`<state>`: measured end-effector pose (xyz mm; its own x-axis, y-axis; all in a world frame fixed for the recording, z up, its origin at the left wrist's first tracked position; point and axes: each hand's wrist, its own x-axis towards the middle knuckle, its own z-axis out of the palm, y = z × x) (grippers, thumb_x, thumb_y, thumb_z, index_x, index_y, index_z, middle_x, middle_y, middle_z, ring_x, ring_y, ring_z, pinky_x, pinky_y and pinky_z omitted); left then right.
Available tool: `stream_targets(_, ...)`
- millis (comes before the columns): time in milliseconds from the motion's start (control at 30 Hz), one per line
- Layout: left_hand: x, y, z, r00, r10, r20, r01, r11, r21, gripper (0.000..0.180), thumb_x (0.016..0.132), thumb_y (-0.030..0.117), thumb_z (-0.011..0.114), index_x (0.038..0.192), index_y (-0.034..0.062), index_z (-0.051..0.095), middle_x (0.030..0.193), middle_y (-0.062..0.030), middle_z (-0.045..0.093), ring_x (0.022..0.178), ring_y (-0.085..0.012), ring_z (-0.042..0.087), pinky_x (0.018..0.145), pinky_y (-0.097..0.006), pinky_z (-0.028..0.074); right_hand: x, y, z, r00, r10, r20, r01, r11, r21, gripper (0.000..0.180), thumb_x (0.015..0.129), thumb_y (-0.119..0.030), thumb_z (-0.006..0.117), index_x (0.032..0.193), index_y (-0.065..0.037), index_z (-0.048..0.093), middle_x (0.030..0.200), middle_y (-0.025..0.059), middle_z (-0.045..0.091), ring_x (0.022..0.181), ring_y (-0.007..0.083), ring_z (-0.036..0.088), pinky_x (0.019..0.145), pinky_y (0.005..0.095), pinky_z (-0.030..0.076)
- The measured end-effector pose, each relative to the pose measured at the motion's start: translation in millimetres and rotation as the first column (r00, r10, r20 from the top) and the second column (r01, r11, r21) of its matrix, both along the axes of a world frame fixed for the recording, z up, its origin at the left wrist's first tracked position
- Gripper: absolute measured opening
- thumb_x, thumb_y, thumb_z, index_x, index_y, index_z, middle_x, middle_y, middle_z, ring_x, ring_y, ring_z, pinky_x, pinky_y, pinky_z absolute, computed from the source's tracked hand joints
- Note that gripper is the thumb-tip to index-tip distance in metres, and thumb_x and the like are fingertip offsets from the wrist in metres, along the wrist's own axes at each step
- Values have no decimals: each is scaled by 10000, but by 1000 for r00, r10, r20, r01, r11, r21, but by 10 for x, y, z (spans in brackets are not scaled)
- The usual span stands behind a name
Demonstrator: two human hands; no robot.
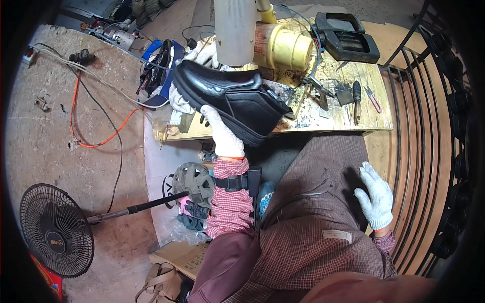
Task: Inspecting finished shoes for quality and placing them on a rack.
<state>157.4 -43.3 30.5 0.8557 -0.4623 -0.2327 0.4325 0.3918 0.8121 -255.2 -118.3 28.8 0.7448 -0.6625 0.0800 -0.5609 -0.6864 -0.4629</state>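
Note:
My left hand (225, 136), in a white knit glove, grips a black leather ankle-high shoe (230, 96) by its sole. The shoe is held tilted above the near left part of the wooden workbench (380, 117), toe to the upper left. Most of that hand's fingers are hidden beneath the sole. My right hand (376, 198), gloved too, hangs to the right of my apron (308, 212) with its fingers apart and nothing in it. White cloth or gloves (204, 54) lie behind the shoe.
A grey cylinder (235, 33) and a yellow cylinder (293, 48) stand at the bench's back. Black-handled tool (357, 96), red-handled snips (374, 101) and black metal blocks (351, 43) lie right. A metal rack (404, 151) flanks me; a fan (56, 231) stands left.

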Motion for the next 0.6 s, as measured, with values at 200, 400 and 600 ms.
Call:
stream_targets(200, 63, 82, -24, 995, 84, 57, -81, 995, -53, 835, 1031, 655, 605, 1638, 119, 400, 1645, -140, 466, 1447, -345, 511, 1258, -526, 375, -22, 3, -77, 1000, 10, 4, -10, 1000, 9, 520, 987, -327, 721, 1420, -44, 670, 1471, 182, 659, 1294, 356, 669, 1038, 424, 532)
stream_targets(400, 203, -261, 87, 961, 226, 159, -235, 971, 40, 893, 996, 578, 710, 1663, 125, 326, 1619, -157, 458, 1400, -311, 535, 1197, -463, 449, -8, -35, -113, 1000, 29, -6, -29, 999, -16, 512, 982, -324, 726, 1413, -51, 677, 1460, 179, 668, 1266, 357, 684, 1018, 424, 541)
stream_targets(600, 273, -524, 279, 929, 263, 259, -299, 948, 111, 823, 979, 626, 717, 1531, 77, 451, 1301, -130, 620, 1078, -233, 621, 959, -391, 558, -18, 11, -94, 1000, 14, 0, -14, 1000, 4, 510, 966, -311, 737, 1401, -50, 681, 1463, 173, 667, 1258, 346, 686, 1010, 418, 541)
